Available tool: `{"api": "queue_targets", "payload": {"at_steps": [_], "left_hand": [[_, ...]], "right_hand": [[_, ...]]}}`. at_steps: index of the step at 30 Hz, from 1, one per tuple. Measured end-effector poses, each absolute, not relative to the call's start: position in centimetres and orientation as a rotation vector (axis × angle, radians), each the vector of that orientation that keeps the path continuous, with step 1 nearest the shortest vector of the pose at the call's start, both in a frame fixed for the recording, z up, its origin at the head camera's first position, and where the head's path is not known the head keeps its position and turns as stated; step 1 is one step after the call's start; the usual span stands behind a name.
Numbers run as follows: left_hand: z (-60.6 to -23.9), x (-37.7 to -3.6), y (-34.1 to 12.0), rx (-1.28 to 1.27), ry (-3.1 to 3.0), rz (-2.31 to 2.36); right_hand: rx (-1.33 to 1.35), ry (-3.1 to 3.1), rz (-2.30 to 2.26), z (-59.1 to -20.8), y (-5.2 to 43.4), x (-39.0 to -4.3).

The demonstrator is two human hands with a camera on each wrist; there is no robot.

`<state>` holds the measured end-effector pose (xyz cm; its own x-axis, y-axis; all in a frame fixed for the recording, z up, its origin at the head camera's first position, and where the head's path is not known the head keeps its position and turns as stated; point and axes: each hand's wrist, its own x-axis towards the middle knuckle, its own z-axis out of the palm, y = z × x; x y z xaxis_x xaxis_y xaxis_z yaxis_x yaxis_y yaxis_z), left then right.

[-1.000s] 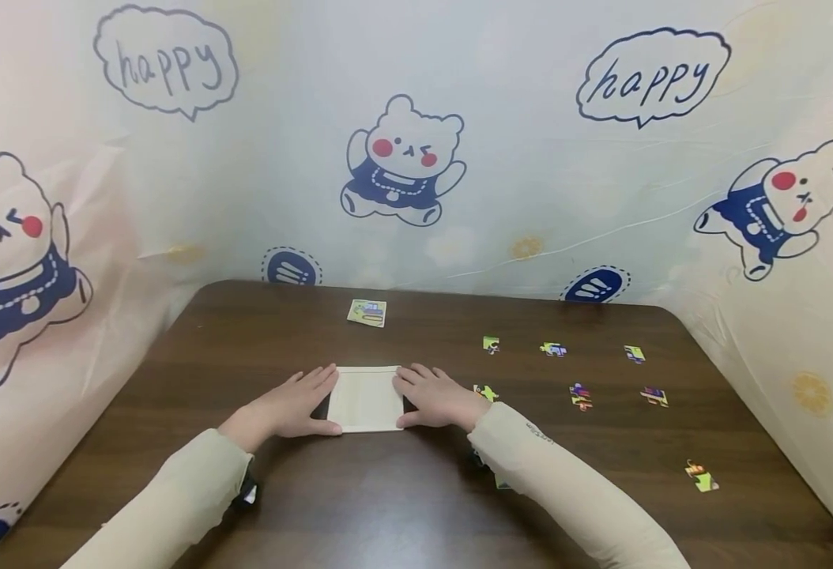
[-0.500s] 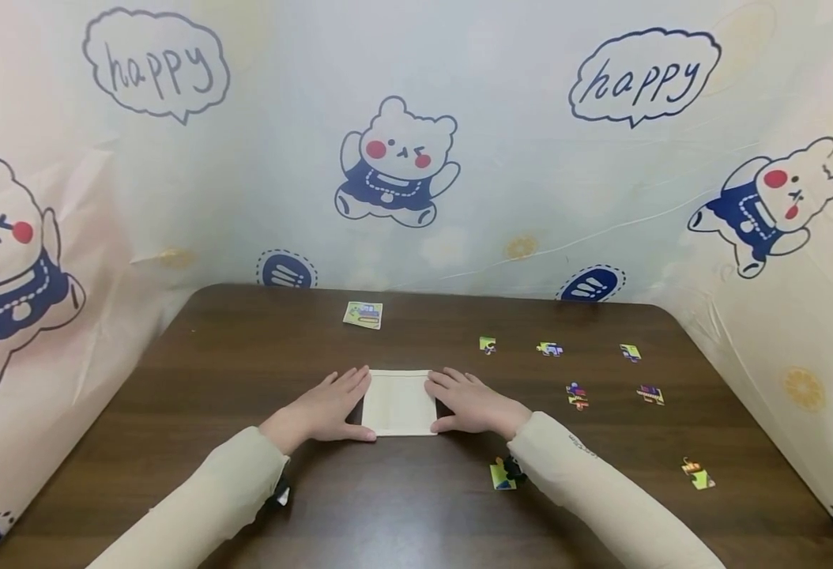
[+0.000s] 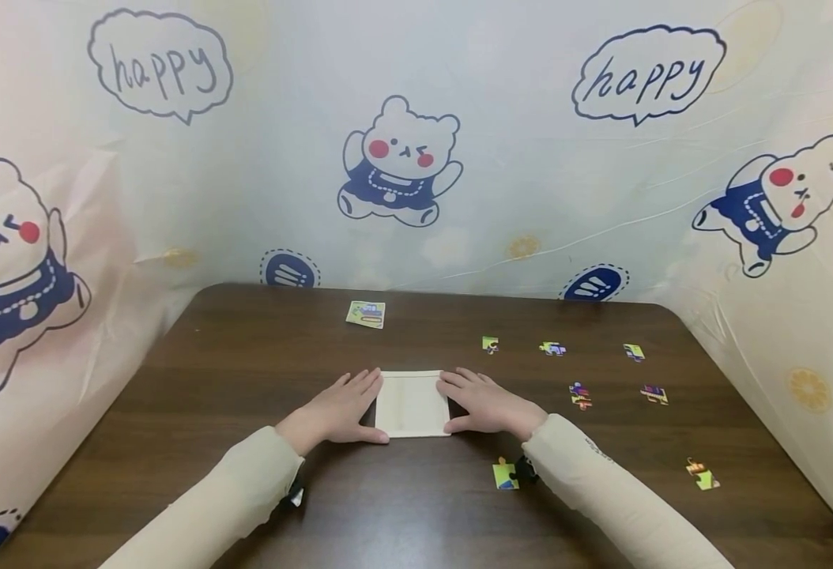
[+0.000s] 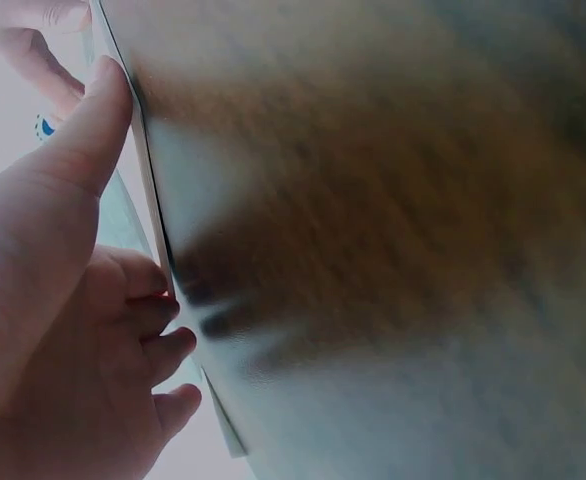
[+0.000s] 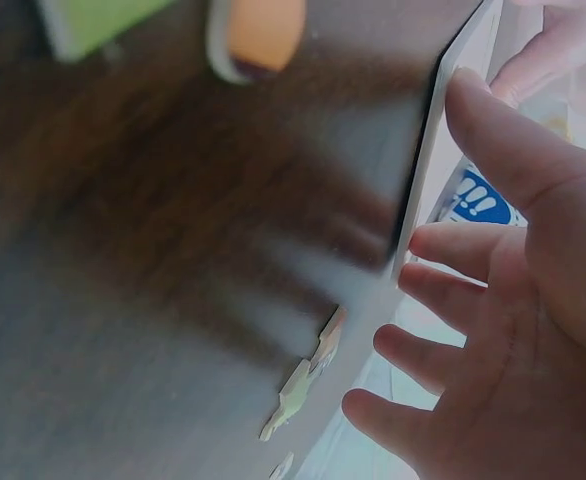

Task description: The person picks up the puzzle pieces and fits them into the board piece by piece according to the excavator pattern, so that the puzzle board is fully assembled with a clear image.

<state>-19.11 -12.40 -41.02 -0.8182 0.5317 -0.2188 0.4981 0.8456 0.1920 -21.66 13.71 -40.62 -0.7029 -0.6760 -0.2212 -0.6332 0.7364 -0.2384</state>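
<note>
A flat off-white square board (image 3: pixel 412 405) lies on the table between both hands. My left hand (image 3: pixel 338 411) touches its left side, thumb at the near corner and fingers at the far one. My right hand (image 3: pixel 491 405) rests in the same way along the right side. In the left wrist view the thumb (image 4: pixel 98 120) meets the board's edge, with the other fingers spread lower down. In the right wrist view the thumb (image 5: pixel 503 140) is against the edge (image 5: pixel 428 150), and the fingers are fairly straight. A green jigsaw piece (image 3: pixel 505 474) lies beside the right wrist.
Several colourful jigsaw pieces lie scattered at the right, among them a yellow-green one (image 3: pixel 490 345), a blue one (image 3: pixel 552 349) and a red-and-purple one (image 3: pixel 579 396). A picture card (image 3: pixel 366 314) lies near the back edge. A printed cloth (image 3: pixel 502 182) surrounds the brown table (image 3: pixel 402 506).
Both hands have moved right, sliding the board along the table. The jigsaw piece near the right wrist has come into view, while another beyond the right hand is now hidden.
</note>
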Motion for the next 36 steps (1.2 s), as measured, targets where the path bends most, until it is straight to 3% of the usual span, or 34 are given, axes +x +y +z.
{"api": "queue_targets", "payload": {"at_steps": [11,21,36], "left_hand": [[-41.0,-19.5,-12.3,0.793,2.762,0.151],[-41.5,-19.5,-12.1,0.751,2.774,0.12],[-41.2,-19.4,-12.1,0.771,2.768,0.119]], "right_hand": [[-1.068,2.706,-0.397,-39.8,14.5,-23.1],[-0.694,2.821,-0.78,-38.6,18.2,-27.8],[-0.506,2.778,-0.781,-40.5,20.5,-31.8]]}}
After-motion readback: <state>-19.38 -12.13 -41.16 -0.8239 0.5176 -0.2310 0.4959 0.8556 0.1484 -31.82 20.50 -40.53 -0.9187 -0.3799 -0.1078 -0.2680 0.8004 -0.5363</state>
